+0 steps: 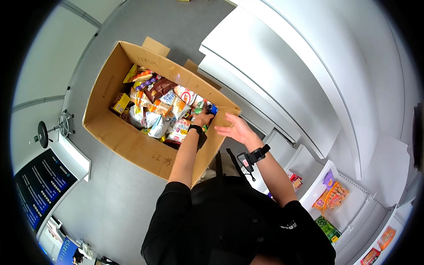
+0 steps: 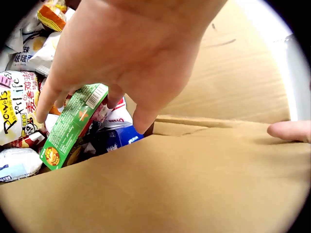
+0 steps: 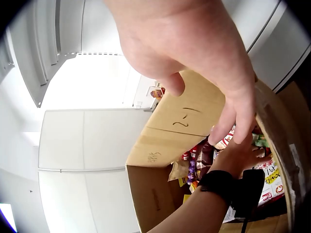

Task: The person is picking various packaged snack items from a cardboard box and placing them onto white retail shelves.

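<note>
My left hand (image 1: 203, 119) reaches down into a big cardboard box (image 1: 145, 143) full of snack packs. In the left wrist view its fingers spread over a green snack box (image 2: 73, 127) with a barcode, fingertips loosely bent around its upper part. A blue pack (image 2: 119, 138) lies beside that box, partly hidden by a cardboard wall. A white chip bag (image 2: 19, 104) with printed lettering is on the other side. My right hand (image 1: 238, 129) hovers by the box's near right corner, fingers extended and holding nothing; the right wrist view shows the same hand (image 3: 194, 53) over the rim.
White cabinets with drawers (image 1: 260, 84) stand close to the right of the box. An open drawer at lower right holds an orange snack bag (image 1: 331, 197) and a green pack (image 1: 327, 228). A wheeled stand (image 1: 65, 123) and a dark display board (image 1: 42, 190) are at the left.
</note>
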### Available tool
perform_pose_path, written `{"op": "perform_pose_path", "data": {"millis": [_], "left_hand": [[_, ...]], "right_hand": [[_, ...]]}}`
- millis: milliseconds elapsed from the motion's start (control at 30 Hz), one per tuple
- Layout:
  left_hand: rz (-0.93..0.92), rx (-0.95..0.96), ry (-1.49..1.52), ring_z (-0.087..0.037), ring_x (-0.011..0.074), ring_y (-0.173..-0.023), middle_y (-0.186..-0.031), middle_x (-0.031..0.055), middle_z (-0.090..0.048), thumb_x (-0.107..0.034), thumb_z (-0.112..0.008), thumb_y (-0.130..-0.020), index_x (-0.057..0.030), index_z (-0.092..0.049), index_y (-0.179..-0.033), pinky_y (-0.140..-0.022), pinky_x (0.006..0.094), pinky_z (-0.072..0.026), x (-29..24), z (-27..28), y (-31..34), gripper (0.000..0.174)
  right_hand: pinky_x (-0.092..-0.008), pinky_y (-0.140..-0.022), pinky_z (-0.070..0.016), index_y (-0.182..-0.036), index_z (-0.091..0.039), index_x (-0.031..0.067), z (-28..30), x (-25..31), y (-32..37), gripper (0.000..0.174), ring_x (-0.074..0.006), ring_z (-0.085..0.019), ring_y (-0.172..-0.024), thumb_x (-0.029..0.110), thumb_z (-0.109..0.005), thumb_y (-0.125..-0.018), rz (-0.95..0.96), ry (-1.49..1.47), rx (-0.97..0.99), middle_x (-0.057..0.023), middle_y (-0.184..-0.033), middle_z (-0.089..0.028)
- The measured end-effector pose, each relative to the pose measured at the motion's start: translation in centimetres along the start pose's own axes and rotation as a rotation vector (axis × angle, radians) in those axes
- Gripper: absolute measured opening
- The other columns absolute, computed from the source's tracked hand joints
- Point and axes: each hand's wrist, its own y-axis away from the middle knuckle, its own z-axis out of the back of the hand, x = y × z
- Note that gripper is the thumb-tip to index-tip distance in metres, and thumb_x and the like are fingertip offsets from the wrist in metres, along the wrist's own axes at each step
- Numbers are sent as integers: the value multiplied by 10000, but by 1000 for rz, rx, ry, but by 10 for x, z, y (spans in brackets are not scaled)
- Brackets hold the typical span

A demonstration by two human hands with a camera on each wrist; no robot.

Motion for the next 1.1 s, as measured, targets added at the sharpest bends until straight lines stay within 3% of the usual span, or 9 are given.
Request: {"op": "perform_pose_path", "data": {"millis": [100,333,533,667,767,900,1000,1033,1100], "left_hand": [[72,-237,237,-359,452,-1214,-1264,229,-493,-424,-610,-728,-179,-395,-1350,-1008,438,-310,9,11,14,702],[104,-220,279,-464,414,-1106,-1141,341,-473,-465,-615,-766,-165,-541,-1132,-967,403,-370,39,53,46,479],[-138,-632,42,-497,446,-1005,-1081,317,-451,-425,-647,-776,-186,-528,-1144,-894,406,-414,15,97,120,454],[-260,-707,38,-500,438,-909,-1034,266,-417,-339,-672,-785,-168,-502,-1151,-822,443,-425,11,119,160,438],[-352,-806,28,-511,429,-877,-1036,245,-407,-279,-682,-788,-147,-495,-1146,-787,441,-434,6,134,194,425],[-454,-853,32,-523,379,-903,-1072,214,-386,-225,-697,-787,-132,-502,-1123,-788,417,-489,-4,153,250,400],[-529,-841,136,-549,348,-918,-1099,205,-369,-181,-705,-781,-122,-513,-1113,-779,377,-537,1,161,278,388],[-546,-842,131,-555,344,-915,-1100,204,-367,-176,-705,-781,-119,-515,-1113,-774,371,-541,2,163,291,387],[-606,-840,120,-576,321,-912,-1098,192,-367,-159,-708,-775,-112,-520,-1114,-762,349,-559,1,165,316,391]], "right_hand": [[-495,-943,-415,-1411,-50,-11,3,-1,-4,728,-433,-508,-1096,298,-490,-920,-10,3,25,-137,-1473,-63],[-505,-927,-417,-1414,-137,20,3,-4,-7,661,-434,-528,-1065,298,-480,-923,9,2,0,-127,-1469,-90],[-500,-926,-423,-1410,-169,46,6,-13,-6,655,-432,-535,-1055,319,-496,-911,86,0,5,-126,-1467,-103],[-461,-937,-431,-1424,-70,31,4,-22,-2,704,-397,-525,-1091,322,-471,-925,171,59,37,-120,-1489,-76],[-430,-931,-441,-1419,-106,30,4,-34,-3,677,-372,-524,-1099,327,-464,-928,229,61,38,-115,-1478,-132],[-395,-867,-455,-1285,-382,15,-14,-59,8,489,-327,-559,-1042,292,-503,-900,384,47,-166,-131,-1362,-370],[-372,-842,-467,-1318,-345,10,-22,-83,-9,564,-272,-550,-1033,312,-541,-883,697,646,-574,-133,-1350,-357],[-355,-805,-455,-1237,-452,36,-30,-94,-11,488,-233,-516,-1056,300,-583,-849,954,790,-706,-114,-1255,-450],[-365,-808,-442,-1236,-465,66,-65,-100,-3,489,-224,-494,-1069,328,-587,-842,825,563,-418,-100,-1234,-466]]}}
